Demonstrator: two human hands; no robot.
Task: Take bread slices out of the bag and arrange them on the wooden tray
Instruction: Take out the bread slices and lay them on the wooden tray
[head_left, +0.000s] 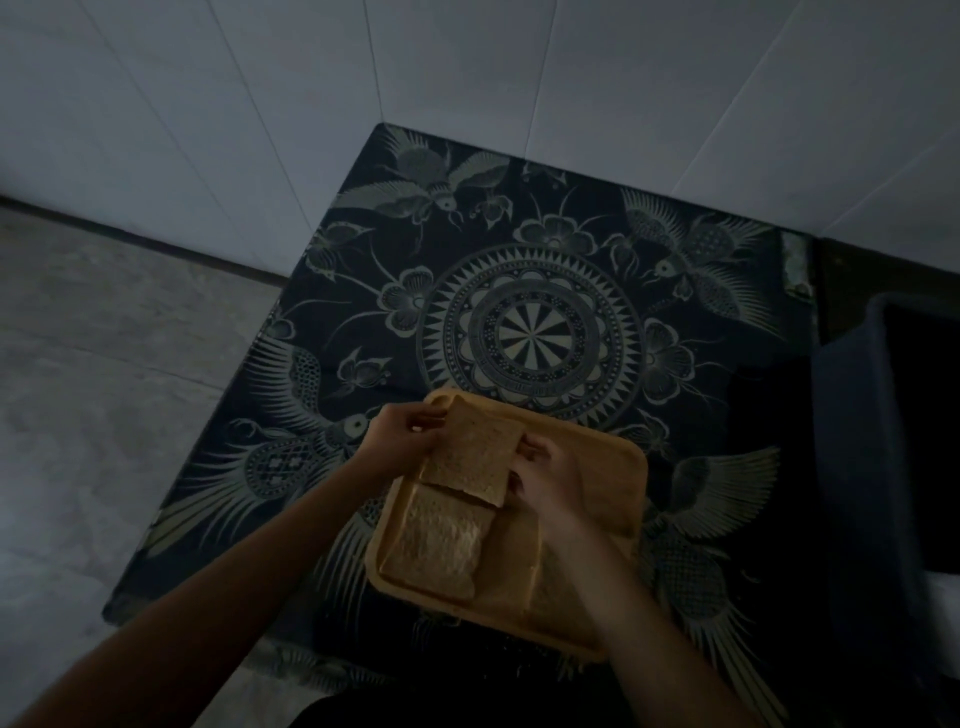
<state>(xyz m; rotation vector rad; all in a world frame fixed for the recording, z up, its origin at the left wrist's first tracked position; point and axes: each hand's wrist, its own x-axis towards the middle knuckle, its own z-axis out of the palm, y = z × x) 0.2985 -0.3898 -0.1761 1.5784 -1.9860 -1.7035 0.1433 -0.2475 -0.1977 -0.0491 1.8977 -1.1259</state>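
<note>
A wooden tray (618, 483) lies on a dark patterned cloth near me. One bread slice (475, 452) hangs just above the tray's far left part, its near edge overlapping another slice. My left hand (405, 428) pinches its left edge and my right hand (540, 473) grips its right edge. A second slice (436, 545) lies flat at the tray's near left. Beside it on the right lies a third slice (511, 561), partly hidden under my right forearm. The light is dim and no bag is visible.
The patterned cloth (530, 322) covers a low table set in a corner of white tiled walls. A dark blue bin or container (878, 441) stands at the right. Grey floor (104, 389) lies to the left.
</note>
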